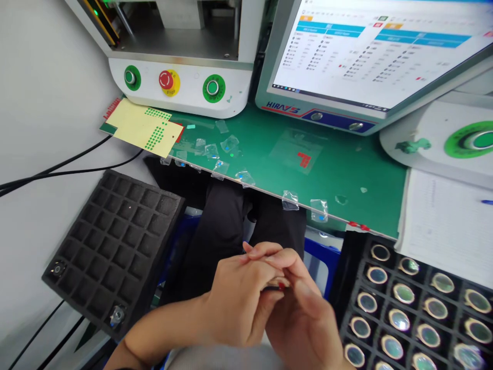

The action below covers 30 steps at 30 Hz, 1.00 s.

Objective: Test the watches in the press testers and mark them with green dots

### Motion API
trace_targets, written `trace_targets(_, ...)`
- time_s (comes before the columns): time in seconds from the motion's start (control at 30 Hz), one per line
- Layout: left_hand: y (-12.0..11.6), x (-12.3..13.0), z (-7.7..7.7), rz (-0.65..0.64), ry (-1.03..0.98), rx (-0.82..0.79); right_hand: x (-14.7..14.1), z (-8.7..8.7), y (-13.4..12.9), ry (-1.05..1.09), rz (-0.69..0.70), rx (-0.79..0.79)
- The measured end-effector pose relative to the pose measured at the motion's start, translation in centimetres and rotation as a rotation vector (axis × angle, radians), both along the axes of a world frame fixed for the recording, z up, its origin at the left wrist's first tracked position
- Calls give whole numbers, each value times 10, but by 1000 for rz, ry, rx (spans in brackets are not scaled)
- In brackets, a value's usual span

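Both hands meet low in the middle of the head view, above the person's lap. My left hand (pixel 239 295) has its fingers curled round a small dark object with a red spot (pixel 278 286), which is mostly hidden between the hands. My right hand (pixel 304 303) is cupped against the left one from the right side, its fingers bent over and touching the left fingers. Whether the right fingers also grip the small object cannot be made out.
A black foam tray (pixel 115 231) with two small parts lies at left. At right, another black tray (pixel 379 293) holds several round glass-faced pieces. Ahead are a green bench (pixel 262 149) with tape bits, yellow sticker sheets (pixel 142 126), a machine with buttons (pixel 185 87) and a monitor (pixel 346 56).
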<state>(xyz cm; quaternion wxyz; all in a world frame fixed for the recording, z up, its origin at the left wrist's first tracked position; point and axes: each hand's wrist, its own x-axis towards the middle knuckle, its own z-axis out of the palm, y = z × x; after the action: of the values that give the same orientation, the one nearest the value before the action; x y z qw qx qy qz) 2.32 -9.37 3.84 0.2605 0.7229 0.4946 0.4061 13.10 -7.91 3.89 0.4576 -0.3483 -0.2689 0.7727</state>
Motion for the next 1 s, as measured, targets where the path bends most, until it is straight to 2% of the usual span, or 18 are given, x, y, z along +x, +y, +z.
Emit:
trace_targets(0.13,2,0,1,4,25,9,-3,-4,-2,35,-68,62)
trace_targets(0.33,12,5,-3,-33,105,54,-6,-11,1,81,-174,65)
trace_targets(0.43,24,6,-6,-54,109,38,-3,-14,10,81,-201,30)
trace_targets(0.5,35,5,-7,-74,90,-21,3,-18,23,38,-158,32)
trace_targets(0.53,43,4,-8,-77,64,-75,8,-21,33,-24,-128,69)
trace_targets(0.6,61,-1,-10,-25,2,-216,22,-27,62,-257,-126,245)
trace_targets(0.7,99,-10,-19,179,9,-380,47,-38,122,-868,-259,626)
trace_targets(0.77,128,-16,-29,269,74,-409,59,-43,164,-1310,-187,738)
trace_targets(0.87,164,-18,-45,299,155,-395,60,-51,212,-1519,-22,776)
trace_targets(1.0,188,-14,-58,312,315,-383,48,-59,236,-1579,149,808)
